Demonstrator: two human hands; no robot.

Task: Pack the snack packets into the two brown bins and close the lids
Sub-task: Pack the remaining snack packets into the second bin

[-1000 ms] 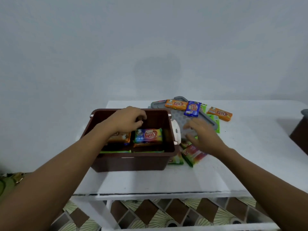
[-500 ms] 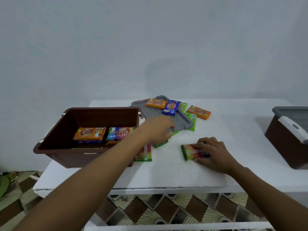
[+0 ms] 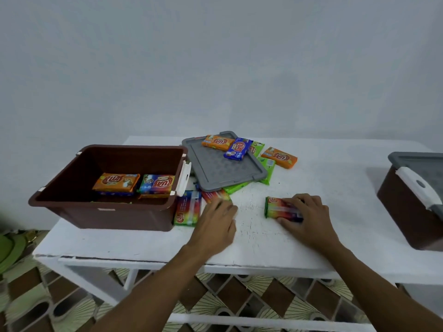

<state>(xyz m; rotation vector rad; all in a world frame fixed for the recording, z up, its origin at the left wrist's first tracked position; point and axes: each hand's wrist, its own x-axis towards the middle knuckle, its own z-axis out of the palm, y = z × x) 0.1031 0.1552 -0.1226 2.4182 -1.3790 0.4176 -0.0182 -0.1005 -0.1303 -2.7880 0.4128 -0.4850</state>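
Observation:
An open brown bin [image 3: 72, 202] stands at the table's left with an orange packet [image 3: 116, 183] and a multicoloured packet [image 3: 157, 184] inside. Its grey lid [image 3: 215, 171] lies flat beside it, with an orange packet [image 3: 217, 142] and a blue packet [image 3: 238, 149] on its far end. My left hand [image 3: 217, 224] rests on a red packet [image 3: 213, 195] just right of the bin; whether it grips it is unclear. A rainbow packet [image 3: 187, 210] lies next to the bin. My right hand [image 3: 304, 218] covers another rainbow packet [image 3: 275, 207]. A second brown bin [image 3: 407, 212] stands at the right edge, with its grey lid [image 3: 417, 161] on.
Green packets [image 3: 266, 171] stick out from under the lid, and another orange packet [image 3: 279, 157] lies behind them. The white table [image 3: 335, 188] has a front edge close to my arms. Patterned floor tiles show below. A plain wall stands behind.
My left hand has left the bin and come down onto the red packet right of it. My right hand has settled on the rainbow packet. The view has turned right, showing the second bin.

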